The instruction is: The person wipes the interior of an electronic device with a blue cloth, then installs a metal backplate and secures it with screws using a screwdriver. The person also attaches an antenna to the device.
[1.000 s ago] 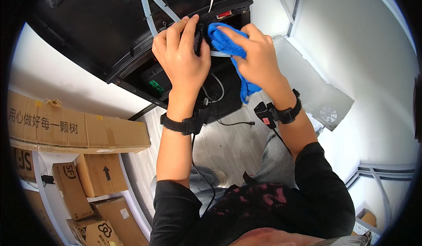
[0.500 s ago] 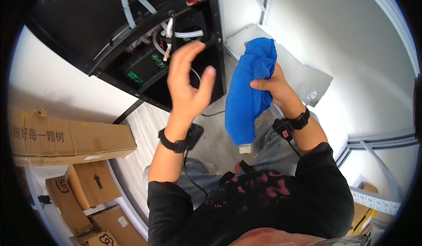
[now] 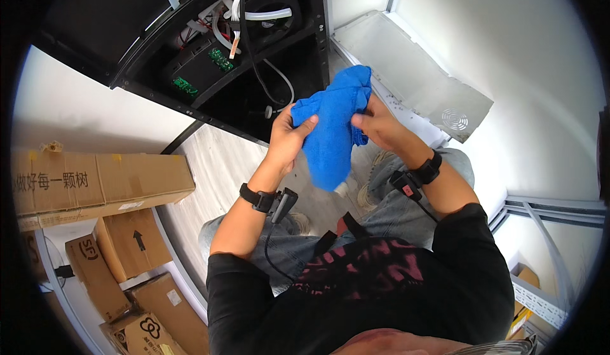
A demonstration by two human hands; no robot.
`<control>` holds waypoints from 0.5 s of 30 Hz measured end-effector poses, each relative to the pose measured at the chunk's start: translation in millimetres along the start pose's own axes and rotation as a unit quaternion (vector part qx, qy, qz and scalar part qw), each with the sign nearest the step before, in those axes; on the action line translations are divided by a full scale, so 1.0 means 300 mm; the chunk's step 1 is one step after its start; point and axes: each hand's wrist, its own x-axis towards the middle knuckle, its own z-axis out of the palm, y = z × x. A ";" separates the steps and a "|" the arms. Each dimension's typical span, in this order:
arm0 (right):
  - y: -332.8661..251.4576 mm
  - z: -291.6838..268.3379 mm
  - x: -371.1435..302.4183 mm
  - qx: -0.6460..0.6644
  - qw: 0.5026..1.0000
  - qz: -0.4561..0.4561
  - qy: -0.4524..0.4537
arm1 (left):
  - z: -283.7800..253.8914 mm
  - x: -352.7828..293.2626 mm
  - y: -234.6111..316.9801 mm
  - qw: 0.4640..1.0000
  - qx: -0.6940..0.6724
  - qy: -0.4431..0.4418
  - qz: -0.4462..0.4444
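Observation:
A blue cloth [image 3: 333, 123], bunched and folded, hangs between my two hands in front of me. My left hand [image 3: 290, 138] pinches its left edge, thumb on top. On the other side my right hand [image 3: 379, 125] grips the cloth, its thumb pressed on the near face and its other fingers hidden behind. A pale tag shows below the cloth's lower end. Beyond the hands stands a black cabinet [image 3: 321, 44] with its lower section uncovered, showing green circuit boards [image 3: 221, 60], wires, a white tube [image 3: 267, 15] and a black cable.
A grey metal panel [image 3: 419, 69] with a round vent leans at the far right by the white wall. Small bits lie on the white ledge beside it. Cardboard boxes [image 3: 146, 177] fill a shelf at the left. A white metal rack [image 3: 540, 291] stands at the lower right.
My left hand, earlier raised and spread beside the cabinet, has come down and taken hold of the cloth. The cloth has moved slightly left. The view has shifted a little.

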 end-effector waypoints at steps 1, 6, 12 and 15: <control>0.013 0.013 0.002 -0.066 0.998 -0.024 -0.001 | -0.009 -0.003 0.000 0.998 0.045 0.031 0.028; 0.075 0.023 0.016 -0.332 0.942 -0.014 0.053 | -0.095 -0.074 0.030 0.979 0.092 0.106 0.151; 0.086 0.054 0.061 -0.207 0.968 -0.098 0.104 | -0.112 -0.127 0.109 0.937 0.172 0.107 0.286; 0.128 0.080 0.115 -0.173 0.941 -0.272 0.099 | -0.156 -0.133 0.105 0.911 0.230 0.116 0.323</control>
